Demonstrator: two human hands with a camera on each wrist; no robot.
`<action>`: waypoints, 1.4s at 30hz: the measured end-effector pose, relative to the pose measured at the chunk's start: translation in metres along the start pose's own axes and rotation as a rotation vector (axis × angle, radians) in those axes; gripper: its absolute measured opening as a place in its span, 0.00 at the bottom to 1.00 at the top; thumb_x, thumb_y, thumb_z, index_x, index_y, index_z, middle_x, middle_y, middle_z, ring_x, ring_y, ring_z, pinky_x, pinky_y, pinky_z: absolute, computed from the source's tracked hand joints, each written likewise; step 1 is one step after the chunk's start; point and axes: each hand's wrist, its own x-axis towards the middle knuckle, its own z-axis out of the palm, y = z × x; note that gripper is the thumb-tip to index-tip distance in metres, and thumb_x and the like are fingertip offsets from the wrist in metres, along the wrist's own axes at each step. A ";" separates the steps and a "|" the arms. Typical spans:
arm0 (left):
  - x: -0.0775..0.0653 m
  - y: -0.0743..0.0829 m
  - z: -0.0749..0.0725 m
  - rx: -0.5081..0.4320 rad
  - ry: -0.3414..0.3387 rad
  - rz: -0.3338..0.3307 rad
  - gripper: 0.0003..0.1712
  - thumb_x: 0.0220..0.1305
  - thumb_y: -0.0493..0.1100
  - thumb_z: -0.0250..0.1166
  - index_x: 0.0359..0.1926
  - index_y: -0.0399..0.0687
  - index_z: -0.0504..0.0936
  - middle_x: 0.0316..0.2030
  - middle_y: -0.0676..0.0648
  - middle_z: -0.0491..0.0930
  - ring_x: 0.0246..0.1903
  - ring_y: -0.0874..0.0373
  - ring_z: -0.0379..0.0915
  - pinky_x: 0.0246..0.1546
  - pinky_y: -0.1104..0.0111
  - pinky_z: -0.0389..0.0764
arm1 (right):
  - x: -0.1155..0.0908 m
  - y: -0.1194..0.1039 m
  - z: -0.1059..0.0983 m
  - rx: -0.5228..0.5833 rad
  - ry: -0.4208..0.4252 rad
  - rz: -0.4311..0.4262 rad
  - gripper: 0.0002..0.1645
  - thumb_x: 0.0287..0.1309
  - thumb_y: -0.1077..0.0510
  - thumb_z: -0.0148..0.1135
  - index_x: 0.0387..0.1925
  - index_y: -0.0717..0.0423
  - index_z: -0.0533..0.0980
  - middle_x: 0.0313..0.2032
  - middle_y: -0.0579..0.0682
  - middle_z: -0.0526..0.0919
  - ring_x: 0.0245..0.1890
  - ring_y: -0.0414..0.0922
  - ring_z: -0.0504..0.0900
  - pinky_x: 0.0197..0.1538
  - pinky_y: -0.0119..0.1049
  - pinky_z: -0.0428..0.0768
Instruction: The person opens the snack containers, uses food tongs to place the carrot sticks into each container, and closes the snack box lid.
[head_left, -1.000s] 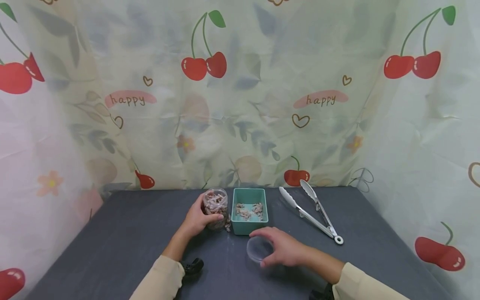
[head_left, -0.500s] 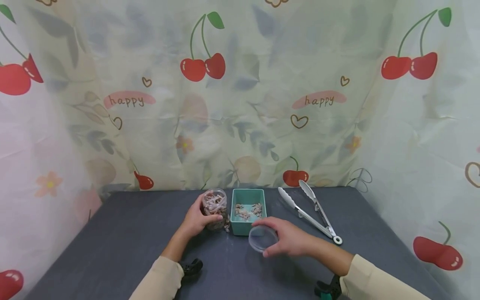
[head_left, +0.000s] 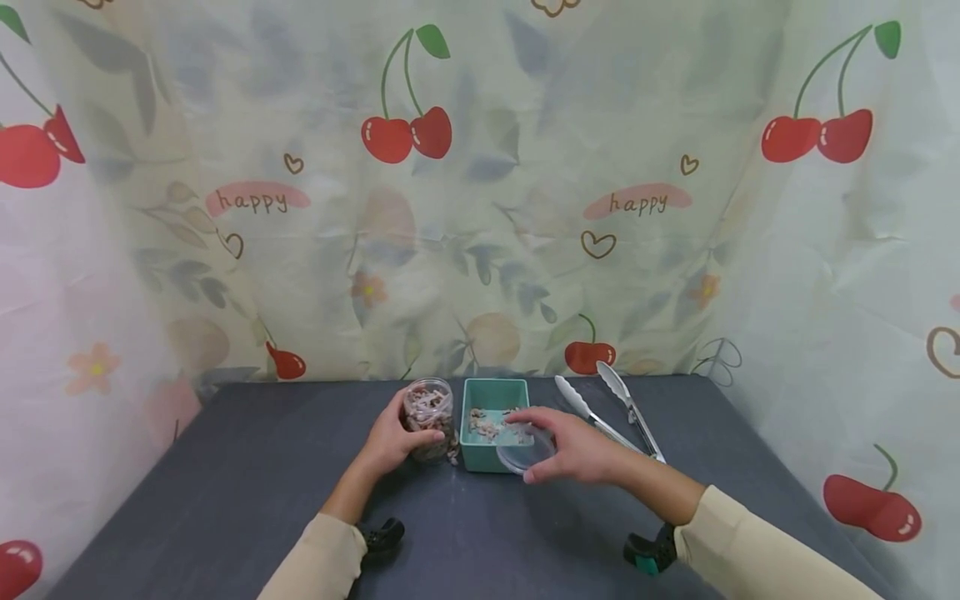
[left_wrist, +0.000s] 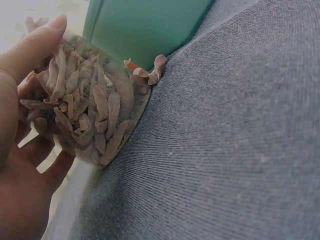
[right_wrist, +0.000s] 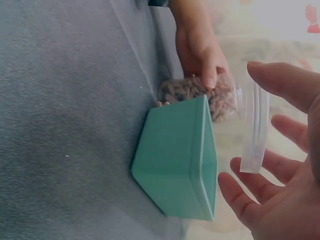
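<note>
My left hand (head_left: 401, 433) grips a clear jar (head_left: 430, 415) full of brownish dried pieces, standing on the dark grey table (head_left: 247, 467). In the left wrist view the jar (left_wrist: 87, 112) rests against my palm, thumb on its rim. A teal box (head_left: 495, 425) holding a few of the same pieces stands just right of the jar. My right hand (head_left: 558, 450) holds a clear round lid (head_left: 522, 454) by its rim, above the box's front right corner. The right wrist view shows the lid (right_wrist: 252, 130) edge-on between my fingers (right_wrist: 285, 85), beside the box (right_wrist: 180, 160).
Metal tongs (head_left: 611, 408) lie on the table right of the box, partly behind my right hand. A few loose pieces (left_wrist: 147, 70) lie between jar and box. A black clip (head_left: 382, 533) and a teal-black clip (head_left: 645, 554) sit by my sleeves. Printed cloth walls surround the table.
My right hand has lifted the clear lid off the table and carried it away from me, up to the teal box. The left hand and jar have stayed put.
</note>
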 end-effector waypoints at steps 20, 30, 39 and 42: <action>-0.002 -0.002 0.002 0.033 0.009 -0.021 0.53 0.45 0.49 0.80 0.70 0.51 0.62 0.58 0.41 0.72 0.55 0.49 0.69 0.54 0.52 0.70 | 0.056 0.010 -0.004 0.060 0.203 0.014 0.39 0.53 0.55 0.73 0.66 0.50 0.68 0.64 0.54 0.70 0.64 0.58 0.67 0.53 0.53 0.75; 0.000 -0.001 0.001 0.015 0.020 -0.009 0.52 0.46 0.47 0.80 0.70 0.50 0.62 0.57 0.40 0.73 0.54 0.48 0.70 0.54 0.52 0.70 | 0.089 0.012 0.008 0.121 0.345 0.097 0.41 0.50 0.47 0.75 0.65 0.45 0.70 0.64 0.49 0.71 0.63 0.54 0.69 0.53 0.54 0.74; 0.001 -0.003 0.002 0.012 0.023 -0.007 0.52 0.45 0.48 0.80 0.69 0.49 0.63 0.57 0.41 0.73 0.54 0.48 0.70 0.54 0.52 0.69 | 0.110 0.013 0.028 0.153 0.428 0.070 0.31 0.56 0.47 0.70 0.60 0.49 0.74 0.60 0.51 0.75 0.59 0.57 0.72 0.49 0.52 0.76; 0.001 -0.003 0.002 0.010 0.024 -0.002 0.52 0.46 0.48 0.80 0.69 0.48 0.63 0.56 0.41 0.73 0.53 0.48 0.70 0.54 0.52 0.70 | 0.113 0.011 0.034 0.155 0.431 0.071 0.29 0.57 0.45 0.70 0.58 0.48 0.76 0.60 0.50 0.75 0.59 0.56 0.73 0.50 0.52 0.76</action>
